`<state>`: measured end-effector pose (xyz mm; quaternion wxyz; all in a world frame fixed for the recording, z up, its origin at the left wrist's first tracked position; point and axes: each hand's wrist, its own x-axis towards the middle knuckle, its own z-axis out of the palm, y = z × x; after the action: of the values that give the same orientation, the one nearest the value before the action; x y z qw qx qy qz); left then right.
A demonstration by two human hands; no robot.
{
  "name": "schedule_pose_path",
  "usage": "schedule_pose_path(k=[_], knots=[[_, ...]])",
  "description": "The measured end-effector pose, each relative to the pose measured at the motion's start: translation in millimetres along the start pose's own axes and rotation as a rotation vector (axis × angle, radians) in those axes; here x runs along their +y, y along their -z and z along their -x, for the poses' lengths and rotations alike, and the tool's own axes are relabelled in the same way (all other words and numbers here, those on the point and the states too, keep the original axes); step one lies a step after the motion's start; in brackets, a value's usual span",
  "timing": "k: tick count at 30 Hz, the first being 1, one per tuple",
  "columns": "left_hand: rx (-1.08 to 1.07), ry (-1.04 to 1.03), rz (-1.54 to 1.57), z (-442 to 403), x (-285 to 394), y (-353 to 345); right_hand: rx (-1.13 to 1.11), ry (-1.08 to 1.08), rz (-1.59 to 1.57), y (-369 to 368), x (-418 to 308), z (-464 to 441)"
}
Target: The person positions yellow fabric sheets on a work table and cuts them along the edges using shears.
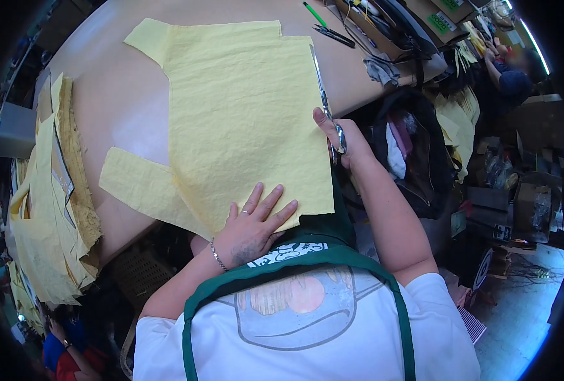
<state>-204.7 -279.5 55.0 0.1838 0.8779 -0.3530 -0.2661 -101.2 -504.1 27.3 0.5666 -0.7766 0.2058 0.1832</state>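
A large piece of yellow fabric [244, 108] lies spread over the table, its near edge reaching my lap. My left hand [253, 222] rests flat on its lower part, fingers spread. In my right hand [345, 140] is a pair of metal scissors [323, 82], held by the handles at the fabric's right edge. The blades point away from me along that edge; whether they touch the cloth I cannot tell. Two strips or flaps of yellow cloth stick out on the left side of the piece.
Stacked yellow cloth pieces [56, 203] hang over the table's left side. At the back right lie a green pen [310, 11], black snips [334, 37] and a cluttered box [383, 32]. A black bag [415, 152] stands right of my arm. Other people [514, 82] are at both sides.
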Motion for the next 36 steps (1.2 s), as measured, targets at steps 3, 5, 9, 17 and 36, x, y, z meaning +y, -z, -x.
schedule_pose_path(k=[3, 5, 9, 17, 36], knots=[[0.003, -0.009, 0.0, -0.5, -0.1, -0.1, -0.016, -0.03, -0.068, -0.9, 5.1, -4.5], [0.003, -0.02, 0.009, -0.5, -1.5, -2.7, -0.043, -0.064, -0.101, 0.5, 1.8, -9.5], [0.018, -0.038, 0.011, 1.6, -1.1, -2.9, 0.028, -0.113, -0.106, 1.3, -10.6, -22.8], [0.022, -0.048, 0.028, 4.1, -3.3, -4.5, 0.002, -0.1, 0.001, 6.8, -13.8, -31.0], [-0.034, 0.005, 0.094, 8.7, -5.4, -1.9, 0.027, -0.055, -0.044, 5.1, -22.5, -34.6]])
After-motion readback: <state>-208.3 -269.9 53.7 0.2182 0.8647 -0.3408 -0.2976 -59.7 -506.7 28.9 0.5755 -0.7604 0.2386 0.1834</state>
